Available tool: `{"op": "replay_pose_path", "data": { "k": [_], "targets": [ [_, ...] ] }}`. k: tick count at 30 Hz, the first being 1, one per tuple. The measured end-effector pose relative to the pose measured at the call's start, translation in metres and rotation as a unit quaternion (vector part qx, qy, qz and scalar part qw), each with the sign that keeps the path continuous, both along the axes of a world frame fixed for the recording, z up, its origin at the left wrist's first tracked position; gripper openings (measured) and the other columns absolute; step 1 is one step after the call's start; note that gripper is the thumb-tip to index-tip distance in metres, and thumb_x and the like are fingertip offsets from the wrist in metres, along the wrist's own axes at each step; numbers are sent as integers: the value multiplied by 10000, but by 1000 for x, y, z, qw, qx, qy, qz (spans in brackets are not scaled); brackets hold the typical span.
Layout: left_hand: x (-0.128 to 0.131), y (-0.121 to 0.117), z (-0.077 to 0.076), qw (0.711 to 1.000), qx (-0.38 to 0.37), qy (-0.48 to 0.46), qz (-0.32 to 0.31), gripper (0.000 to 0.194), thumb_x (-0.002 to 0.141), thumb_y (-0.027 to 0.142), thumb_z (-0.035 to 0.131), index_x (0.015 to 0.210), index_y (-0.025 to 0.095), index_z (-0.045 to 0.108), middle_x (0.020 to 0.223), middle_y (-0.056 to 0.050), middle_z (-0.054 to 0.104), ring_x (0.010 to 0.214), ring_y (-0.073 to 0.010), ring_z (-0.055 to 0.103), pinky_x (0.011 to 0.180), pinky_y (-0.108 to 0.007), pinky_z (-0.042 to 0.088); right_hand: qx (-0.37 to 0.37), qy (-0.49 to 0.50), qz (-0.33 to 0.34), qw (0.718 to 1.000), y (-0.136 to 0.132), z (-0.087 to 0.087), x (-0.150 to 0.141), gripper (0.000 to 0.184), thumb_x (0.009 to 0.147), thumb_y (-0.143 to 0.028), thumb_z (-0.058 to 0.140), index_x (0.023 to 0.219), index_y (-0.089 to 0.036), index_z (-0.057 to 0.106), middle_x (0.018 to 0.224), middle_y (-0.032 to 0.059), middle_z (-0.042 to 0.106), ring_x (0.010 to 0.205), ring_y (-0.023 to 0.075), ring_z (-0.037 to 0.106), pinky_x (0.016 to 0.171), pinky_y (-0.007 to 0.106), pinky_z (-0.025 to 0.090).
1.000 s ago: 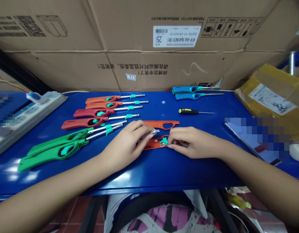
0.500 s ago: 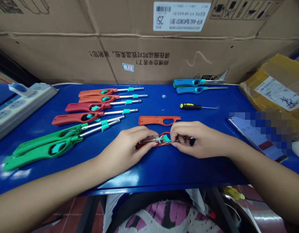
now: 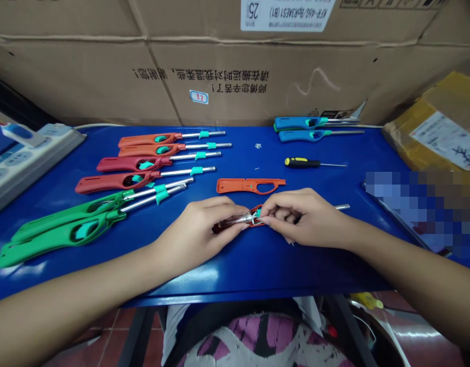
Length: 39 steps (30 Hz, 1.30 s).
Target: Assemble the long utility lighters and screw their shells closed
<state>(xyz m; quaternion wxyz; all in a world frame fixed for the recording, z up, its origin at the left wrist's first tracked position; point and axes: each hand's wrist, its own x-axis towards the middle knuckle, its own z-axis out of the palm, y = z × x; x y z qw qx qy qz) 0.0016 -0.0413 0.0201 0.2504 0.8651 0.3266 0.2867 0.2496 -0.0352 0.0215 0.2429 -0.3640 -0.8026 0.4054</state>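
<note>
An opened gas lighter lies on the blue table in front of me, its orange shell half mostly covered by my hands. My left hand pinches its clear fuel tank. Thumb and fingertips of my right hand are closed beside the tank's valve end, at the teal trigger and a thin pale tube or wire; the exact part gripped is hidden. The lighter's metal barrel tip shows beyond my right hand. Just behind lies the separate orange shell half, inner side up.
Several orange, red and green lighters line the left, blue ones the back right. A screwdriver, small screws and a phone lie around. A cardboard box, power strip and yellow-taped parcel border the table.
My right fingertips have moved left along the lighter toward the fuel tank's valve end. The barrel tip now shows past that hand. My left hand keeps its hold; the view has shifted slightly.
</note>
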Motion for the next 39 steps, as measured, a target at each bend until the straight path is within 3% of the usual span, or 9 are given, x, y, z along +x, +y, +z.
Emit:
{"op": "replay_pose_path", "data": {
  "k": [4, 17, 26, 39],
  "targets": [
    [1, 0, -1, 1000, 3, -3, -5, 172, 922, 164, 695, 1088, 160, 743, 931, -10, 726, 723, -56, 646, 658, -144, 486, -39, 14, -7, 999, 1, -3, 0, 124, 954, -248, 602, 917, -143, 656, 512, -67, 572, 401, 58, 565, 448, 164, 438],
    [1, 0, -2, 1000, 11, 3, -7, 180, 918, 151, 693, 1091, 162, 741, 899, -3, 705, 724, -62, 630, 659, -144, 487, 6, -11, -7, 1000, 2, -1, 0, 112, 935, -218, 615, 879, -146, 679, 521, -83, 509, 436, 33, 466, 477, 166, 388],
    [1, 0, -1, 1000, 6, 6, -8, 170, 917, 149, 690, 1078, 154, 744, 899, -12, 704, 724, -68, 634, 672, -150, 503, 84, -13, -3, 996, 2, -2, -2, 76, 908, -157, 640, 851, -145, 690, 560, -87, 466, 479, 25, 409, 480, 146, 360],
    [1, 0, -2, 1000, -5, 2, -10, 178, 929, 169, 676, 1094, 168, 742, 911, -23, 711, 732, -88, 647, 681, -182, 528, 74, -28, 6, 997, 2, 1, -1, 88, 904, -160, 619, 837, -168, 675, 576, -73, 499, 489, 49, 437, 498, 179, 379]
  ]
}}
